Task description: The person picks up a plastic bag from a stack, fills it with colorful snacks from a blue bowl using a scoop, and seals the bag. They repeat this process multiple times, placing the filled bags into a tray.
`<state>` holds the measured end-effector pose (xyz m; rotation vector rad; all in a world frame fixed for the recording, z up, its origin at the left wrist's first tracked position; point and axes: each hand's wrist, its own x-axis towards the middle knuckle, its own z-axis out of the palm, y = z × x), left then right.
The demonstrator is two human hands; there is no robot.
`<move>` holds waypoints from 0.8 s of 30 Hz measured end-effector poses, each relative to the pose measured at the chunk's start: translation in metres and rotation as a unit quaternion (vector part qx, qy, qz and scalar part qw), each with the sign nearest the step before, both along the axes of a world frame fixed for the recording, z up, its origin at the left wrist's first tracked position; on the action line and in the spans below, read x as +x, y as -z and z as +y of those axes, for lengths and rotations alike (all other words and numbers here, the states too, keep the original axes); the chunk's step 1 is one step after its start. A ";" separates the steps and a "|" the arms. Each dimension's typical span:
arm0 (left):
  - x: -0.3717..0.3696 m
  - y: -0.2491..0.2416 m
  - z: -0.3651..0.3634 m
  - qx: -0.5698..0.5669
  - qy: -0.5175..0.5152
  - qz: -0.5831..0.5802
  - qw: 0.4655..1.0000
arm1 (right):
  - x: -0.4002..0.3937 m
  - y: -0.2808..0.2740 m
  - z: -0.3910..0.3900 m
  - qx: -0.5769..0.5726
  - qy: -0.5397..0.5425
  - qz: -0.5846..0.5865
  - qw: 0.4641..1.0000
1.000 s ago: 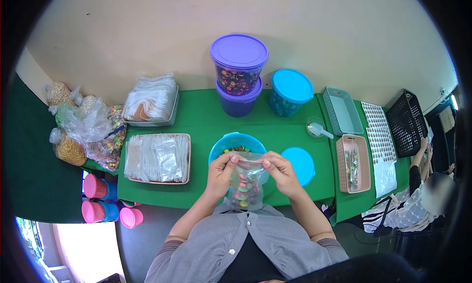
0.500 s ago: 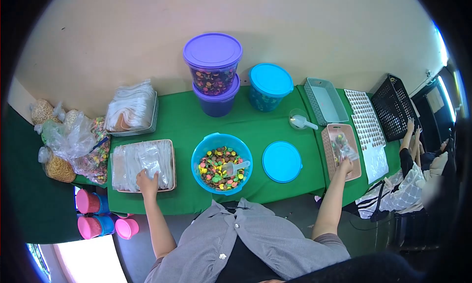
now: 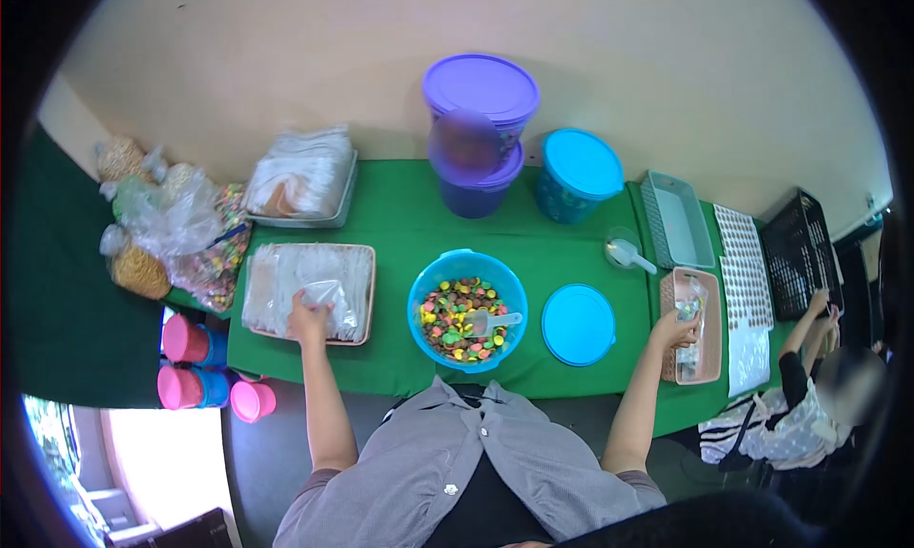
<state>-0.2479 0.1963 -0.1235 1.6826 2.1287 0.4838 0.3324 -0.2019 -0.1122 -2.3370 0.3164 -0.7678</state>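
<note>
My left hand [image 3: 308, 319] is over a stack of clear plastic bags [image 3: 271, 286] in a pink tray, its thumb and fingers pinching the top bag. Over at the pink basket [image 3: 706, 362], my right hand [image 3: 675, 332] is at the left rim with loosely bent fingers and no visible hold on anything. Inside that basket lies a clear packet [image 3: 689, 305] with colourful pieces in it. Between my hands stands a blue tub [image 3: 415, 305] of colourful round candies [image 3: 457, 305], with a clear scoop [image 3: 490, 323] resting on them.
A blue lid [image 3: 578, 324] lies right of the tub. Behind are stacked purple-lidded tubs [image 3: 481, 86], a blue lidded tub [image 3: 581, 172], a scoop in a cup [image 3: 628, 253], a grey basket [image 3: 678, 222] and sticker sheets [image 3: 745, 262]. A person [image 3: 795, 410] is beside a black crate [image 3: 798, 258].
My right hand has let go of the packet, which now lies in the pink basket, and has drawn back to its left rim. My left hand has closed on the top bag. The view has shifted.
</note>
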 end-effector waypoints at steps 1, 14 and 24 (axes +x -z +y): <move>0.002 -0.002 0.001 -0.011 0.007 -0.003 1.000 | -0.005 -0.002 0.014 0.001 -0.012 0.001 1.000; 0.108 -0.143 -0.116 -0.011 0.305 -0.481 0.822 | -0.256 -0.152 0.167 0.286 -0.738 0.154 0.591; 0.133 -0.198 -0.144 -0.051 0.285 -0.605 0.742 | -0.285 -0.171 0.158 0.114 -0.821 0.178 0.530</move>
